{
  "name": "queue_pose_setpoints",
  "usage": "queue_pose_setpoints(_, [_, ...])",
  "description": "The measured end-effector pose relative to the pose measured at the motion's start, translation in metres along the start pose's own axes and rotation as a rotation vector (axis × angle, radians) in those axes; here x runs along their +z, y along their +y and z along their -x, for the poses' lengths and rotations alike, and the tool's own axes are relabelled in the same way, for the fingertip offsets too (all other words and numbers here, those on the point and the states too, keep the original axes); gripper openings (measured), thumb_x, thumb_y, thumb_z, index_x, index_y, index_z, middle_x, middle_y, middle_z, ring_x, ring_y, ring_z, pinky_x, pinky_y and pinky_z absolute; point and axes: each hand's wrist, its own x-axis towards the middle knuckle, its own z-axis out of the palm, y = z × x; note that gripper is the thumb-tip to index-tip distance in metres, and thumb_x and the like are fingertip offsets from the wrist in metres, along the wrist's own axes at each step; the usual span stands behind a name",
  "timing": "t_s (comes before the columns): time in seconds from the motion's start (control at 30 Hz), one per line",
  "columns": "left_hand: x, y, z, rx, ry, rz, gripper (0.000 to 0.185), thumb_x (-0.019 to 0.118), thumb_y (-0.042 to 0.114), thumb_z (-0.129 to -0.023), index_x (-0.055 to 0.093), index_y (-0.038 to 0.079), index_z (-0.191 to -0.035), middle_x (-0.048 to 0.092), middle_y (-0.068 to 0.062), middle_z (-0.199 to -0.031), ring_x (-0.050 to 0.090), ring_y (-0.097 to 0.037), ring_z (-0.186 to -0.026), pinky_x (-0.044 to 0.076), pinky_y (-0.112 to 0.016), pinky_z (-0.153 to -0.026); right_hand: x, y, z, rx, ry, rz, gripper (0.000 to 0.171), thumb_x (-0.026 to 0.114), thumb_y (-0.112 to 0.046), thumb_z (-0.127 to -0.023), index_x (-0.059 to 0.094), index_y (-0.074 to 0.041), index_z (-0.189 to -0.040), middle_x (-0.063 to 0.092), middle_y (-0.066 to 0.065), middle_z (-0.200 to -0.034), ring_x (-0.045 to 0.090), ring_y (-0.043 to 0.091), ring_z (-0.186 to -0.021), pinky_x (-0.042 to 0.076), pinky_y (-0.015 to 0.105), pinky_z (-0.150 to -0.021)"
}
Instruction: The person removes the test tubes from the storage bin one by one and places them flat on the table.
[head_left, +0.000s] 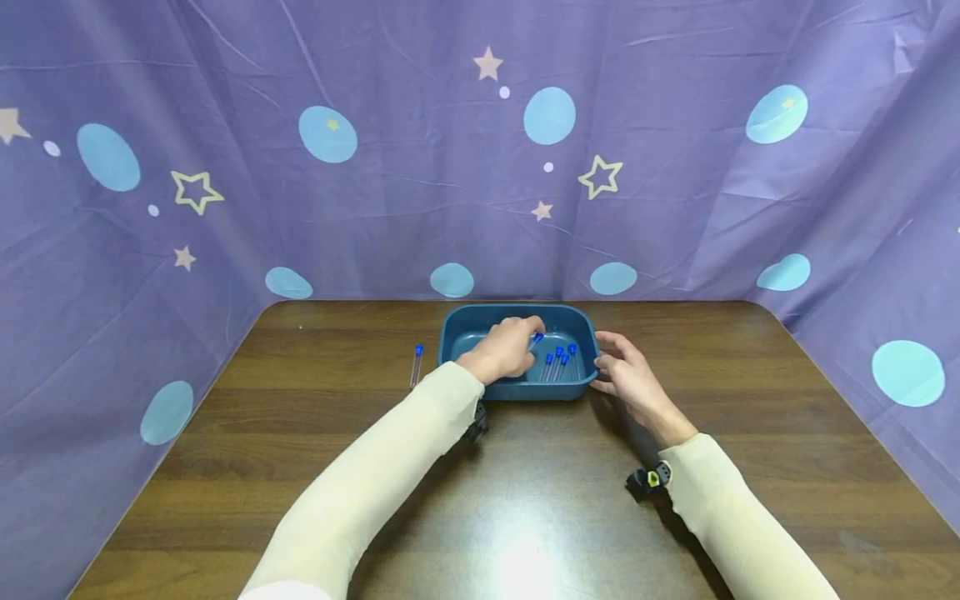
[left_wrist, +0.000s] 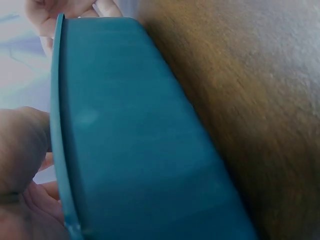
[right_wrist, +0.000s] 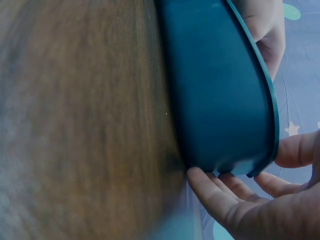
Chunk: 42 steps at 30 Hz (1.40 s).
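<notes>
The left hand, inside the bin, pinches a blue-capped tube. Four more tubes lie in the bin towards four o'clock. At its three o'clock end, the right hand touches the outer wall with loosely extended fingers. A lone tube lies on the worktop at nine o'clock, beside the bin.

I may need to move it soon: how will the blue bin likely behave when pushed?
The blue bin is probably stiff, since its walls hold a clean, even shape. Being low and wide, it should slide rather than tip. The loose blue-capped tubes inside look slim, so they might roll or shift.
</notes>
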Motion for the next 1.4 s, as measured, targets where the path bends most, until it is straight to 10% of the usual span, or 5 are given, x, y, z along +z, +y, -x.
queue_pose_setpoints(1.4, [-0.022,-0.014,0.045,0.004,0.128,0.026,0.047,0.060,0.007,-0.086,0.052,0.014,-0.132,0.053,-0.002,-0.089,0.051,-0.019,-0.080,0.045,-0.035,-0.073,-0.001,0.001,0.000,0.006,0.004,-0.006,0.052,0.038,-0.002,-0.095,0.029,-0.003,-0.146,0.033,0.028,-0.140,0.046,0.045,-0.119,0.044,0.052,-0.094])
